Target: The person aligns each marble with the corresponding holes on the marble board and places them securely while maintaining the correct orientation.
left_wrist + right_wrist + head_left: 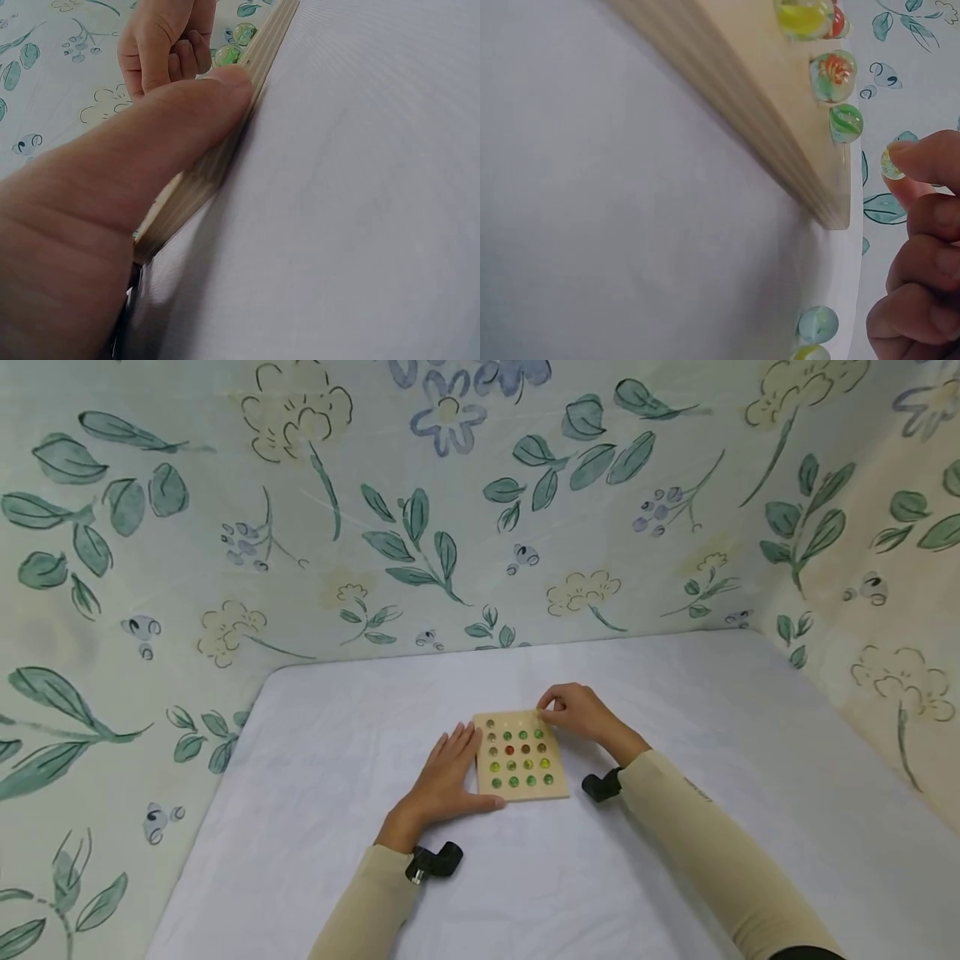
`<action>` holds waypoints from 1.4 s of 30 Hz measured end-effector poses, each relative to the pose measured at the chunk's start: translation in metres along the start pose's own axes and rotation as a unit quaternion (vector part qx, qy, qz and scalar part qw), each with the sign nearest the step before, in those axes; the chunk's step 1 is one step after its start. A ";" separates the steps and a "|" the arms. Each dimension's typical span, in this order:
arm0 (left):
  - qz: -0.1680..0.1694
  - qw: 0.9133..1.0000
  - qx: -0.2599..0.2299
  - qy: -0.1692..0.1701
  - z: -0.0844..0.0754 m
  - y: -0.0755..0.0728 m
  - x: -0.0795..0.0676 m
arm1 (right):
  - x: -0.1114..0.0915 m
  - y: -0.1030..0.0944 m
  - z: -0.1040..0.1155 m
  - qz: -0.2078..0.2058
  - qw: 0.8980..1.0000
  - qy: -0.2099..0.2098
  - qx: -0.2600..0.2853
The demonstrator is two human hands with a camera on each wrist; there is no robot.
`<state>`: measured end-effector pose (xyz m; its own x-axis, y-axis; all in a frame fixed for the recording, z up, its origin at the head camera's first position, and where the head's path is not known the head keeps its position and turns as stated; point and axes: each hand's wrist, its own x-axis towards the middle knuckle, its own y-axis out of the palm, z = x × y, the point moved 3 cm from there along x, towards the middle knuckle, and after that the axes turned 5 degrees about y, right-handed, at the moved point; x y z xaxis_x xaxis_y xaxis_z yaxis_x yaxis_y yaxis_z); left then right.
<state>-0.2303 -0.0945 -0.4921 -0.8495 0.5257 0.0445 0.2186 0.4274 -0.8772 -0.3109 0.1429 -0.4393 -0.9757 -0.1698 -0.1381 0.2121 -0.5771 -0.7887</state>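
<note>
A square wooden board (486, 792) lies flat on the white cloth, with rows of glass marbles (530, 781) set in it, green, yellow and red. In its far row, bare hollows show between the marble at the left corner and my right hand (577, 710). That hand pinches a clear marble with yellow inside (891, 163) between thumb and forefinger at the far right corner, other fingers curled. My left hand (447, 777) lies with straight fingers along the board's left edge, its thumb (202, 101) against the near edge.
Two more marbles, one pale blue (818, 325) and one yellow (811, 353), show against the white cloth at the bottom of the right wrist view. White cloth (300, 827) covers the table. Flower-patterned fabric (300, 568) stands behind and at both sides.
</note>
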 end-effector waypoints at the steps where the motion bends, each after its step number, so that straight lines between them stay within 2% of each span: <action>1: 0.001 1.000 0.000 -0.001 0.000 0.000 0.000 | 0.000 0.000 0.000 -0.001 1.000 -0.001 0.001; 15: -0.005 1.000 -0.004 0.003 0.002 0.002 0.001 | 0.005 0.009 0.004 0.019 0.999 -0.014 0.043; 28: -0.003 1.000 -0.004 -0.001 0.001 0.002 0.000 | 0.006 0.019 0.018 0.033 0.998 -0.029 0.051; 42: -0.001 1.000 0.001 0.004 0.002 0.002 0.000 | 0.008 0.024 0.025 0.055 0.997 -0.022 0.048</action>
<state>-0.2307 -0.0950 -0.4943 -0.8457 0.5313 0.0507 0.2152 0.4264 -0.8785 -0.3127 0.1074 -0.4442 -0.9433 -0.2706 -0.1923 0.3242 -0.6261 -0.7091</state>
